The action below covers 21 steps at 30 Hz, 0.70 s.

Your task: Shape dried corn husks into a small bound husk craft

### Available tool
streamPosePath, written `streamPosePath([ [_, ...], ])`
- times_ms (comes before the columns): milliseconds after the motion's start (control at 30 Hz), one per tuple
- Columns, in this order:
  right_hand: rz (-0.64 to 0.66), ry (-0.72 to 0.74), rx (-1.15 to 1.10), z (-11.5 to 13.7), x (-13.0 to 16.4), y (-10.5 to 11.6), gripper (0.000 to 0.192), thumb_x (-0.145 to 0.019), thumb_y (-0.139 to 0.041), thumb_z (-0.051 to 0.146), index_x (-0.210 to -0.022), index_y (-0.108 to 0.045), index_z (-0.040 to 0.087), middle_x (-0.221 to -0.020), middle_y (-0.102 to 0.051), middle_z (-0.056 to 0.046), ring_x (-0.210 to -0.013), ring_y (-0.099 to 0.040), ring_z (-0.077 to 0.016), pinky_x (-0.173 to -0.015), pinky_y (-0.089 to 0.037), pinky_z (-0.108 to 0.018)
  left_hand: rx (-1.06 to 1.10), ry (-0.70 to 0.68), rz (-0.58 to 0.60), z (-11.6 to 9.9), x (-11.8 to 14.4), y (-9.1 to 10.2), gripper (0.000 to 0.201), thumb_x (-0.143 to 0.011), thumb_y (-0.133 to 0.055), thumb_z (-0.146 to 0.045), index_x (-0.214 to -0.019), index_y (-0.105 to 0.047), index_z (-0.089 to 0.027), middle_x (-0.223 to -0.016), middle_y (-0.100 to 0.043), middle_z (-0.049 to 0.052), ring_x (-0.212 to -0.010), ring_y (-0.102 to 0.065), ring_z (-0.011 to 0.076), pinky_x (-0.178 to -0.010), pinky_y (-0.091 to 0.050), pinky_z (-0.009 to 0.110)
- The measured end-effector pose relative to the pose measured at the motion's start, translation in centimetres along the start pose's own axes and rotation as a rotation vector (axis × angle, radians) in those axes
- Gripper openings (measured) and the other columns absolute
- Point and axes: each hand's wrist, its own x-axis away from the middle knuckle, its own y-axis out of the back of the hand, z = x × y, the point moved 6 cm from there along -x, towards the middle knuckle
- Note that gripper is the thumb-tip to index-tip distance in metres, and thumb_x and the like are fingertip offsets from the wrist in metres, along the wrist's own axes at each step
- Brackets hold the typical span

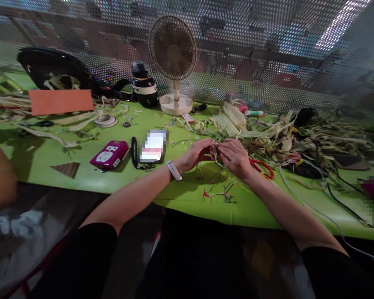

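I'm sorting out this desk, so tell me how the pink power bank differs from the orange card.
The pink power bank is a thick, rounded block with white patches; the orange card is a flat, plain sheet. The power bank is smaller and lies nearer the front edge, while the card is larger and lies farther back on the left. Both rest on the green table, away from the left hand and right hand.

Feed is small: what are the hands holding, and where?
Both hands, left and right, pinch a thin pale husk strip between fingertips, at its upper end.

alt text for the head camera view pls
Two bare hands, left hand and right hand, meet over a green table, pinching a pale husk strip. Dried husks, red scissors, a small fan and a phone lie around.
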Motion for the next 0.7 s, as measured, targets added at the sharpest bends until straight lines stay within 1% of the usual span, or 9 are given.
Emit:
streamPosePath([
  [67,0.015,-0.019,-0.012,0.0,-0.1,0.0,0.024,-0.094,-0.054,0.02,-0.106,-0.075,0.02,-0.097,-0.077,-0.009,-0.089,-0.069,-0.0207,-0.095,-0.053,-0.042,0.011,0.022,-0.023,0.2,-0.1,0.3,0.031,-0.085,-0.066,-0.044,-0.08,-0.058,-0.015,-0.072,-0.059,0.001,-0.068,-0.058,0.0111,-0.075,-0.053,0.033],
  [200,0.021,-0.106,-0.081,-0.3,-0.3,0.1,0.023,-0.092,-0.056,0.021,-0.101,-0.077,0.023,-0.094,-0.077,-0.008,-0.085,-0.068,-0.0203,-0.095,-0.052,-0.043,-0.051,0.0,-0.024,0.3,-0.3,0.5,0.029,-0.081,-0.071,-0.042,-0.08,-0.059,-0.016,-0.073,-0.061,0.0,-0.069,-0.059,0.0107,-0.077,-0.053,0.032],
  [267,0.009,-0.211,-0.148,-0.8,-0.4,0.3,0.023,-0.089,-0.056,0.023,-0.099,-0.078,0.025,-0.093,-0.077,-0.007,-0.086,-0.069,-0.021,-0.09,-0.054,-0.043,-0.091,-0.016,-0.017,0.1,-0.3,0.5,0.029,-0.081,-0.072,-0.042,-0.08,-0.059,-0.016,-0.074,-0.061,-0.001,-0.07,-0.06,0.0103,-0.077,-0.054,0.031],
  [333,0.014,-0.352,-0.276,-1.6,-0.4,0.3,0.026,-0.088,-0.054,0.024,-0.1,-0.077,0.024,-0.094,-0.077,-0.006,-0.087,-0.069,-0.0212,-0.084,-0.055,-0.04,-0.149,-0.044,-0.012,-0.2,-0.2,0.3,0.028,-0.082,-0.071,-0.042,-0.08,-0.058,-0.017,-0.074,-0.06,-0.002,-0.07,-0.06,0.0098,-0.077,-0.054,0.03],
  [400,0.051,-0.494,-0.429,-2.3,-0.3,-0.1,0.029,-0.089,-0.05,0.026,-0.099,-0.077,0.023,-0.093,-0.076,-0.005,-0.085,-0.069,-0.0199,-0.078,-0.056,-0.036,-0.212,-0.076,0.01,-0.6,-0.2,0.1,0.028,-0.083,-0.07,-0.041,-0.08,-0.057,-0.017,-0.073,-0.059,-0.002,-0.069,-0.059,0.0093,-0.077,-0.054,0.03],
  [467,0.09,-0.587,-0.525,-2.7,-0.3,-0.5,0.029,-0.089,-0.05,0.03,-0.094,-0.077,0.02,-0.088,-0.076,-0.005,-0.08,-0.069,-0.0188,-0.074,-0.056,-0.033,-0.256,-0.107,0.03,-0.9,-0.2,0.0,0.028,-0.084,-0.069,-0.041,-0.08,-0.057,-0.017,-0.072,-0.059,-0.002,-0.067,-0.057,0.0088,-0.077,-0.054,0.029],
  [533,0.085,-0.606,-0.543,-2.9,-0.4,-0.5,0.024,-0.087,-0.056,0.033,-0.089,-0.076,0.019,-0.085,-0.075,-0.005,-0.077,-0.068,-0.0187,-0.073,-0.055,-0.032,-0.283,-0.129,0.037,-1.1,-0.2,-0.1,0.027,-0.084,-0.071,-0.039,-0.08,-0.057,-0.016,-0.073,-0.058,-0.002,-0.067,-0.057,0.0085,-0.076,-0.054,0.029],
  [600,0.059,-0.583,-0.528,-2.9,-0.5,-0.3,0.02,-0.084,-0.061,0.033,-0.087,-0.075,0.019,-0.084,-0.075,-0.005,-0.077,-0.068,-0.0188,-0.074,-0.055,-0.033,-0.296,-0.141,0.029,-1.2,-0.2,0.1,0.025,-0.084,-0.071,-0.037,-0.082,-0.057,-0.016,-0.074,-0.056,-0.002,-0.068,-0.057,0.0086,-0.077,-0.055,0.029],
  [700,0.04,-0.551,-0.523,-2.8,-0.7,-0.1,0.017,-0.084,-0.062,0.03,-0.087,-0.074,0.018,-0.085,-0.075,-0.006,-0.078,-0.068,-0.0184,-0.075,-0.055,-0.034,-0.292,-0.139,0.016,-1.1,-0.2,0.3,0.024,-0.084,-0.071,-0.035,-0.084,-0.057,-0.015,-0.076,-0.056,-0.002,-0.07,-0.059,0.0087,-0.078,-0.055,0.03],
])
